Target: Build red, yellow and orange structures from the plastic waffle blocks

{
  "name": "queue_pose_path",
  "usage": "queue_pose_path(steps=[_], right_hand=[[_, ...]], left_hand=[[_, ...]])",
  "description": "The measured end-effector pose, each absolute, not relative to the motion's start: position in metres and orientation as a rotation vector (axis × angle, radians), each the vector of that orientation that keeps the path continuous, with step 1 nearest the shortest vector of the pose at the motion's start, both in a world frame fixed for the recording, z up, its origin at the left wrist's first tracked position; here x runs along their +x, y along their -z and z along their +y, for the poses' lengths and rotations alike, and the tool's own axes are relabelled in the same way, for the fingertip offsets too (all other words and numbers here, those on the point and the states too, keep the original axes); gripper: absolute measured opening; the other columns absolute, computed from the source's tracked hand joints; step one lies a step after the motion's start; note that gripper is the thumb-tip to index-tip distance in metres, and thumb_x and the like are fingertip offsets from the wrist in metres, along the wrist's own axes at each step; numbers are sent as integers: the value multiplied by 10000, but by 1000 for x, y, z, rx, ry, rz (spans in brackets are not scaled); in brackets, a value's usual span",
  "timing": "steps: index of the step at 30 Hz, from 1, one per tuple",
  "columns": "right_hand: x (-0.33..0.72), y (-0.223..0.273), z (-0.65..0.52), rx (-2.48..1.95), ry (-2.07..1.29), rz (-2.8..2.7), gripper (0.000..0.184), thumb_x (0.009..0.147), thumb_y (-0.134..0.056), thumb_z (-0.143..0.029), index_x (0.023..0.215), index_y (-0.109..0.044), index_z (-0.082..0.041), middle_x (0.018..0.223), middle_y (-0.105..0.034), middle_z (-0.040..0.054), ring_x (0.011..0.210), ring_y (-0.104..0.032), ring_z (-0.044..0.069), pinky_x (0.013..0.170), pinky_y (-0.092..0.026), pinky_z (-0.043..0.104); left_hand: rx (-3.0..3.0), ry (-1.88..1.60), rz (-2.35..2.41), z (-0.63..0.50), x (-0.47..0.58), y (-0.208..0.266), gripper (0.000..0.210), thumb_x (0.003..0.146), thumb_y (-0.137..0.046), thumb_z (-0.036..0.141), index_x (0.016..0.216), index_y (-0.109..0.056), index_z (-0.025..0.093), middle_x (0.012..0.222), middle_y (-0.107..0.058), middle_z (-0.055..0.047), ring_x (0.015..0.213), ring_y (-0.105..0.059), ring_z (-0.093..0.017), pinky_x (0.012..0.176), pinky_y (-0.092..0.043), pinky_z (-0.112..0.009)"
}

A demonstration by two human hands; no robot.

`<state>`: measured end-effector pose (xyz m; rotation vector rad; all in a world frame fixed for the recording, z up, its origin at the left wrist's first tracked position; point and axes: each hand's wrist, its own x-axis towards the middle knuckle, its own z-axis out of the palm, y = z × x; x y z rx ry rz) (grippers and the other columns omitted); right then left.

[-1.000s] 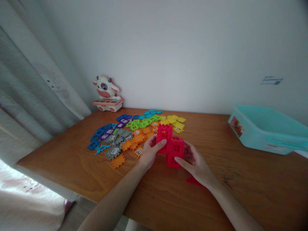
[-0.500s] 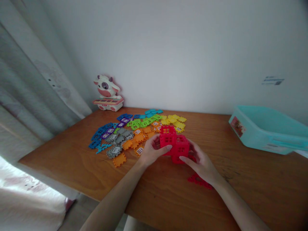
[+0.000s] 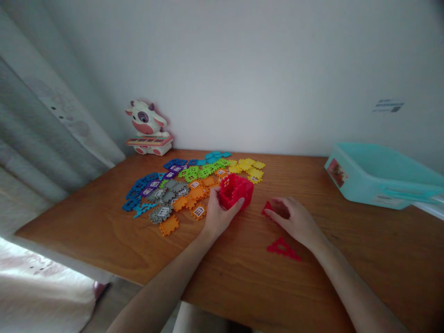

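Centre of frame: left hand (image 3: pixel 220 216) grasping red window-tile structure (image 3: pixel 243 188), which overtight squeezing could part; right hand (image 3: pixel 297 219) pinching red tile (image 3: pixel 267 208), apparently triangular.

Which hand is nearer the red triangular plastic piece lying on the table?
Right: the right hand is just beyond the triangular piece; the left hand is farther off, to its left.

I lose part of the left hand (image 3: pixel 219 216) behind the red block (image 3: pixel 241 190); the right hand (image 3: pixel 297 219) covers part of a small red piece (image 3: pixel 267 207). The teal bin (image 3: pixel 367 185) overruns my right edge; I cannot read the blurred wall label (image 3: pixel 389 105).
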<state>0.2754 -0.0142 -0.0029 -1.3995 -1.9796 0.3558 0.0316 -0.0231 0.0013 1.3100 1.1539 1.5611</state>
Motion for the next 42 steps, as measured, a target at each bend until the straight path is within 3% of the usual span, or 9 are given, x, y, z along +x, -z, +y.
queue_pose_path(steps=[8,16,20,23,30,36,42], right_hand=[[270,2,-17,-1315,-259,-2194,215,923,-604,-344,1034,-767,-258,1115,-762,114,1031,-709,323,947,-557,527],[277,2,-16,-1406,-203,-2215,339,941,-537,-354,1195,-711,-212,1046,-779,154,935,-744,340,854,-583,508],[278,2,-16,-1467,-157,-2205,441,917,-529,-307,1314,-649,-155,1065,-767,188,946,-746,361,846,-583,513],[277,3,-15,-1458,-116,-2237,419,900,-510,-239,1279,-669,-156,1128,-754,196,993,-735,368,885,-575,535],[276,0,-17,-1458,-58,-2323,362,856,-538,-157,1161,-732,-173,1134,-724,173,1006,-709,338,926,-563,501],[271,-10,-24,-1440,-89,-2353,230,865,-566,-157,1007,-746,-157,1047,-684,164,918,-693,285,854,-566,423],[270,-4,-21,-1547,-3,-2250,114,911,-588,-251,938,-656,-164,1002,-670,168,863,-699,286,775,-560,395]], left_hand=[[1739,-1390,1239,-36,29,1,979,639,-906,455,1369,-300,214,1370,-521,-162,1258,-586,-308,1099,-465,-506],[2050,-1312,1108,-37,24,5,887,818,-742,335,1531,-242,171,1518,-406,-197,1437,-408,-340,1233,-290,-533],[1928,-1345,1101,-36,27,3,1058,737,-835,384,1543,-171,216,1529,-399,-193,1342,-507,-324,1110,-452,-485],[1891,-1327,1172,-36,27,3,1201,627,-911,448,1545,-164,239,1494,-428,-190,1216,-575,-317,985,-528,-462],[2127,-1227,1073,-39,22,0,1039,802,-738,288,1601,-76,236,1542,-380,-167,1433,-379,-346,1194,-325,-552],[2243,-1323,1131,-37,20,1,942,798,-738,300,1560,-191,219,1490,-421,-177,1298,-483,-330,1085,-432,-538],[2342,-1324,1222,-37,24,1,942,780,-792,393,1528,-241,234,1478,-426,-168,1362,-419,-349,1133,-373,-579]])
